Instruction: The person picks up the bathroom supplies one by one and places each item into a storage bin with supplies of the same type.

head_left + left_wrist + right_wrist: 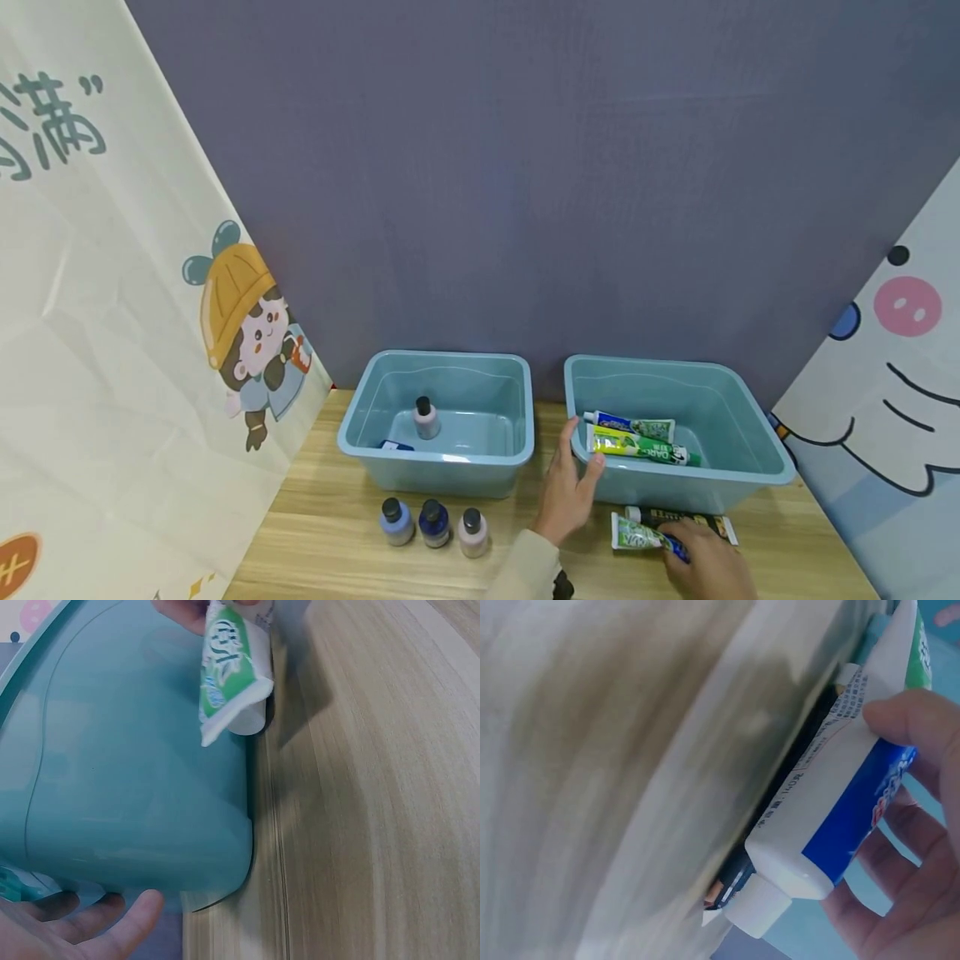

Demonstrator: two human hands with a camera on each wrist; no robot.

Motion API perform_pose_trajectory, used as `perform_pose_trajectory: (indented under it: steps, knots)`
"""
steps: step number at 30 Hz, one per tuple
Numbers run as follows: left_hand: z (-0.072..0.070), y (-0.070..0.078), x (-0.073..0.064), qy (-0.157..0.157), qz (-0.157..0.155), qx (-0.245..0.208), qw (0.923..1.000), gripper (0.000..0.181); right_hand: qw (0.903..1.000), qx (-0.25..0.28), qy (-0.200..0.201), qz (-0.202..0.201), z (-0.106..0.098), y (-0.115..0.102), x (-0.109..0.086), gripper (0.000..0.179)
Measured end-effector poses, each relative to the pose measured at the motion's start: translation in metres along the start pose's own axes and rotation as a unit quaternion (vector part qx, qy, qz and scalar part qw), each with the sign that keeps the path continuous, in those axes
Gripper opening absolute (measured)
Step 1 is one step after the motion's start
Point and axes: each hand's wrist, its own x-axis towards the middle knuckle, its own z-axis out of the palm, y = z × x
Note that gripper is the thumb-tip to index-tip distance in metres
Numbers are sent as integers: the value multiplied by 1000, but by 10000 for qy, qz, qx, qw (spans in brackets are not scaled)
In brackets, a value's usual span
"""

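Observation:
My right hand (708, 562) grips a white, blue and green toothpaste tube (636, 533), its thumb on the printed back in the right wrist view. Just beyond it, a black toothpaste tube (657, 516) lies on the wooden table along the front of the right blue bin (675, 493). At that bin's left end is my left hand (564, 496), fingers extended and spread, fingertips right at the rim and wall. Inside the bin lie a yellow-green toothpaste tube (637, 446) and a blue and green one (651, 427) behind it.
A second blue bin (442, 477) stands to the left, holding a pale bottle (426, 419) and a dark blue item (396, 446). In front of it stand a light blue bottle (397, 525), a dark blue bottle (434, 527) and a pale pink bottle (473, 536). A grey-purple wall (480, 208) rises behind.

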Motion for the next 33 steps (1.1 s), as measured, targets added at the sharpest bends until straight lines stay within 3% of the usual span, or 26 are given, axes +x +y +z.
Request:
perform_pose_trajectory:
  steps: [18,33]
  knots:
    - [-1,1,-1,-87,18,-25,10000,63,9993,-47,366,-70,-24,-1,-7,34]
    - [0,1,-1,-39,-38,-11,10000,63,9990,54,409,-146,-47,-6,-13,35]
